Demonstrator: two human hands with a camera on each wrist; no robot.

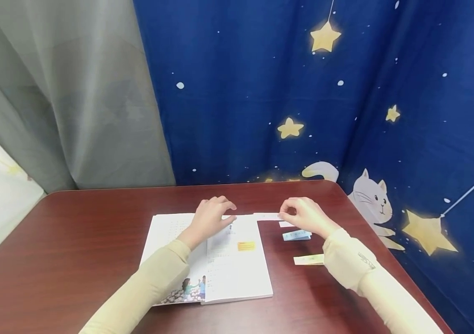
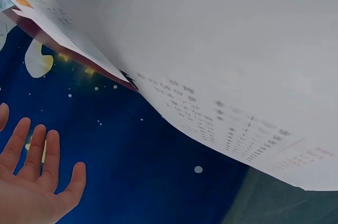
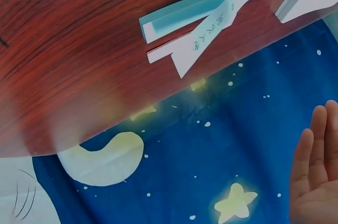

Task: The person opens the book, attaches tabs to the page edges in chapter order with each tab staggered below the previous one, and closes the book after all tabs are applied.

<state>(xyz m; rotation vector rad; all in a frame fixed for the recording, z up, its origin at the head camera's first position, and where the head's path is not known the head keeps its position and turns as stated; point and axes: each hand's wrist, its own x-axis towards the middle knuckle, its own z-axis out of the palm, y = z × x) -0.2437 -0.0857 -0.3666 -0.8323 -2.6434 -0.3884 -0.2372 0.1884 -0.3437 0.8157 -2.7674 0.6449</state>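
Note:
An open book (image 1: 237,273) lies on the table, with printed text and a colour picture at its lower left. My left hand (image 1: 209,218) hovers over its upper part, thumb and fingers spread, holding nothing. In the left wrist view that hand (image 2: 39,182) is apart from the large page (image 2: 211,65). My right hand (image 1: 305,215) is over the far right of the table, beside a white paper strip (image 1: 265,216). In the right wrist view its fingers (image 3: 318,150) are straight and away from the white strip with handwriting (image 3: 211,34); the thumb is hidden there.
Right of the book lie a folded blue paper strip (image 1: 297,235), a pale yellow strip (image 1: 308,260) and a short white piece (image 1: 285,224). An orange label (image 1: 246,246) is on the right page. Curtains hang behind the dark red table (image 1: 82,241).

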